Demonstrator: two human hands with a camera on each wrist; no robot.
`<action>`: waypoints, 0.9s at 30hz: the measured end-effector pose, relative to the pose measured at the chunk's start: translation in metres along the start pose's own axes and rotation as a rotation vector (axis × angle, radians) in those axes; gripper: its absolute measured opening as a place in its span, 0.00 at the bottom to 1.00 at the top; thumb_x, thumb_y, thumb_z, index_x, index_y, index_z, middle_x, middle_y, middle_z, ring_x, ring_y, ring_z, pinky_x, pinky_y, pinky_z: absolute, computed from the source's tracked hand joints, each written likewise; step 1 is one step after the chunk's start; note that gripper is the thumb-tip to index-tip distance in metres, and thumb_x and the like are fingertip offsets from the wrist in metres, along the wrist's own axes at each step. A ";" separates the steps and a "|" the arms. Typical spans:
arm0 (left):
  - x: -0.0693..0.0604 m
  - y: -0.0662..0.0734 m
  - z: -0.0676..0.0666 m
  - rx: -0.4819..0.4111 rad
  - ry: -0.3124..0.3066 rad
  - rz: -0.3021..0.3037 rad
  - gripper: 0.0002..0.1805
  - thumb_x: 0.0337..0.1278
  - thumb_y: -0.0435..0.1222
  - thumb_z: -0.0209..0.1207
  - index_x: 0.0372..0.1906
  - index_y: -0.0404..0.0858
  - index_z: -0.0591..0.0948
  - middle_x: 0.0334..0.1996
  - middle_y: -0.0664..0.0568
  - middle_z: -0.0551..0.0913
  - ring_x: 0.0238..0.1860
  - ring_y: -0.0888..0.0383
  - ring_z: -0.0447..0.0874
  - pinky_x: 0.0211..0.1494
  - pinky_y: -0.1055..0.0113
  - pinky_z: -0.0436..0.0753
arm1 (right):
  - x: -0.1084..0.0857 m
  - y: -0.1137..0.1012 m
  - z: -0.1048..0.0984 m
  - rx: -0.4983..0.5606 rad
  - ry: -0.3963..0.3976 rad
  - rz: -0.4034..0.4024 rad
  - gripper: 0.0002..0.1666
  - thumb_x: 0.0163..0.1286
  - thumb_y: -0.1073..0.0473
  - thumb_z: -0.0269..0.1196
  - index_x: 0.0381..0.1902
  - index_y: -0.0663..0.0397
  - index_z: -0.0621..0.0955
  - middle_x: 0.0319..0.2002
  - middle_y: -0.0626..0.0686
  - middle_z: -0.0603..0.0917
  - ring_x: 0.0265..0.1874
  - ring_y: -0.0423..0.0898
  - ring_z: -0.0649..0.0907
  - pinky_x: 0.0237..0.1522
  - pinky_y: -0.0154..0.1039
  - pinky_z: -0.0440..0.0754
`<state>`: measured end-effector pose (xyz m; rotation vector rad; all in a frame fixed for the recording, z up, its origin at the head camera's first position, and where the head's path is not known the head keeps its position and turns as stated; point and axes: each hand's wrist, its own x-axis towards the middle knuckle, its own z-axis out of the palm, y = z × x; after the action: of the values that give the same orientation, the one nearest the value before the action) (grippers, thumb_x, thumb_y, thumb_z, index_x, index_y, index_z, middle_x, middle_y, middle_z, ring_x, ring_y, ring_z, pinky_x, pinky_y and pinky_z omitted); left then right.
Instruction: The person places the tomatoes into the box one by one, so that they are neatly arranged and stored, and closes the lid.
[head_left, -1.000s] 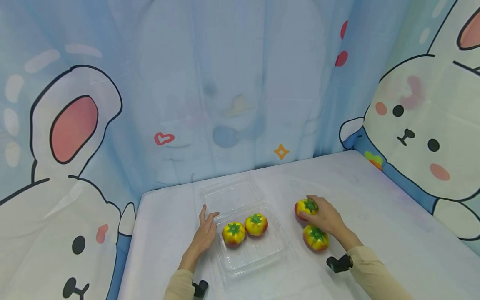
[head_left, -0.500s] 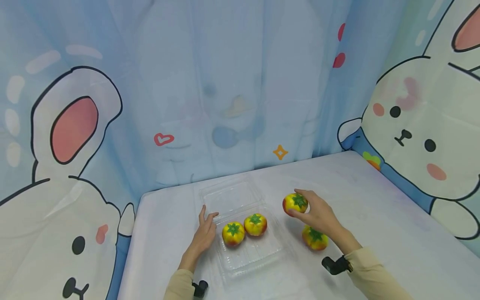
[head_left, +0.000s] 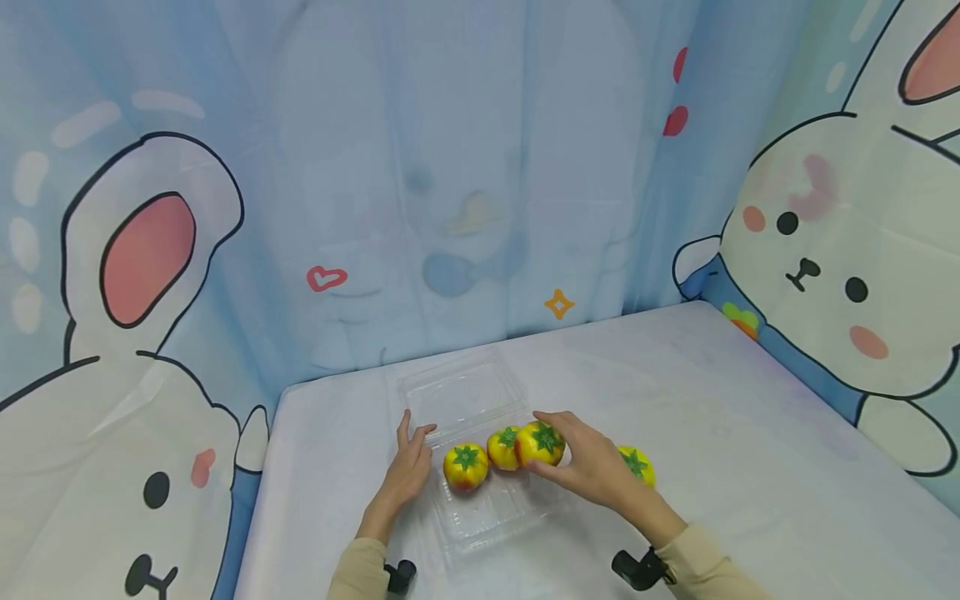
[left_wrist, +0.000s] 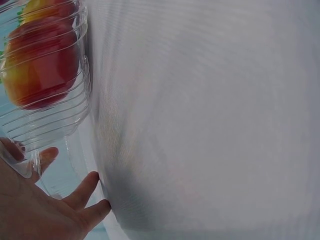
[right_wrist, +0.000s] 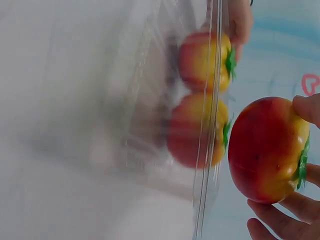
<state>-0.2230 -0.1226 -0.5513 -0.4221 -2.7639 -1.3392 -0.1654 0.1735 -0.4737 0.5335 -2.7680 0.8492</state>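
My right hand point(head_left: 581, 458) holds a yellow-and-red toy persimmon point(head_left: 542, 443) with a green star-shaped calyx, thumb and fingers around its sides. In the right wrist view this held persimmon point(right_wrist: 267, 150) hangs above the rim of the clear plastic clamshell box point(head_left: 487, 529). Two more persimmons sit inside, a left one point(head_left: 466, 467) and another point(head_left: 503, 448) partly hidden by the held one. My left hand point(head_left: 408, 468) rests at the box's left side near the hinge, fingers spread; in the left wrist view two fingertips point(left_wrist: 92, 175) touch the white table surface.
Behind the box base lies its open lid point(head_left: 461, 392), flat on the white-covered table point(head_left: 750, 433). Another persimmon point(head_left: 637, 465) stands on the table to the right, partly behind my right hand. A printed curtain point(head_left: 465, 167) rises along the table's back edge.
My right hand has lifted the persimmon from the table at right and carried it left over the box. The left hand and box have stayed in place.
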 end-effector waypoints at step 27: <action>-0.002 0.000 0.001 0.014 -0.005 -0.008 0.23 0.66 0.30 0.37 0.62 0.33 0.71 0.75 0.31 0.41 0.68 0.28 0.59 0.67 0.36 0.62 | -0.009 -0.040 0.057 0.065 -0.193 -0.047 0.40 0.58 0.37 0.70 0.62 0.52 0.77 0.60 0.55 0.79 0.55 0.53 0.81 0.53 0.55 0.80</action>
<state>-0.2213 -0.1222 -0.5523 -0.4148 -2.7800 -1.3212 -0.1461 0.1122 -0.5027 0.7253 -2.8945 0.9245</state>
